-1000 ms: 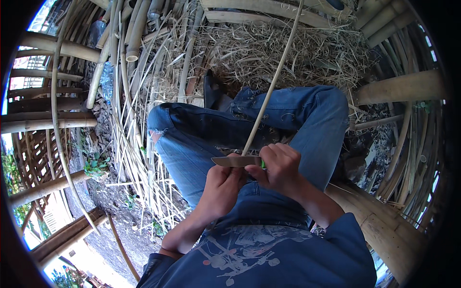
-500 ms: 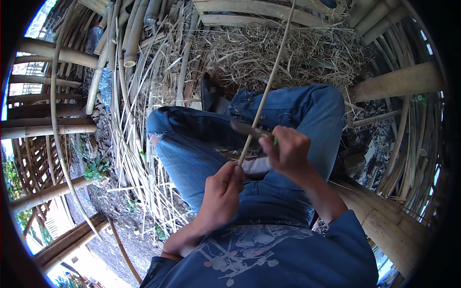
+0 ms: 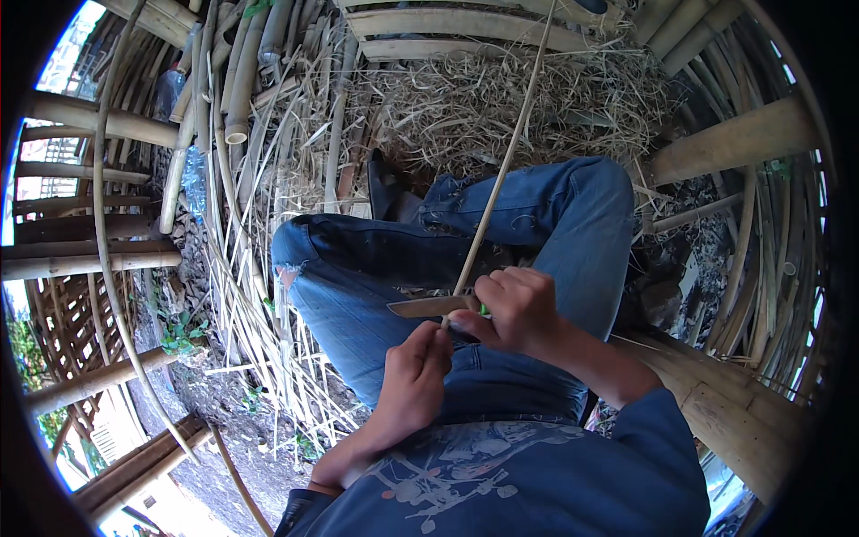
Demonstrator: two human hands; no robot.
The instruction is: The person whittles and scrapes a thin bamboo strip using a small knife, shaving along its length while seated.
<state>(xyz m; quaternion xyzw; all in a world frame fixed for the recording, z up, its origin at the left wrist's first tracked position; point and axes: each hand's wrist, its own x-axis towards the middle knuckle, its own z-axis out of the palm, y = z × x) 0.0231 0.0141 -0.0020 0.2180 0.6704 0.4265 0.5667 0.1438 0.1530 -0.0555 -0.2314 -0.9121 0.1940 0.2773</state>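
Bamboo strip (image 3: pixel 506 161): light, springy, sharp-edged. Your left hand (image 3: pixel 413 376) pinches its base; right hand (image 3: pixel 519 309) fisted round knife (image 3: pixel 429 307) handle.

Right hand (image 3: pixel 517 309) grips knife (image 3: pixel 429 307) against bamboo strip (image 3: pixel 501 170) — left hand (image 3: pixel 413 376) pinches strip's lower end.

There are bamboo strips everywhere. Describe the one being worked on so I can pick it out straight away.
Start at the blue jeans in the middle of the view. Above the lap, the right hand holds a knife and the left hand grips just below it. The bamboo strip is the single thin pale one rising from those hands to the top edge, unlike the loose ones on the ground.
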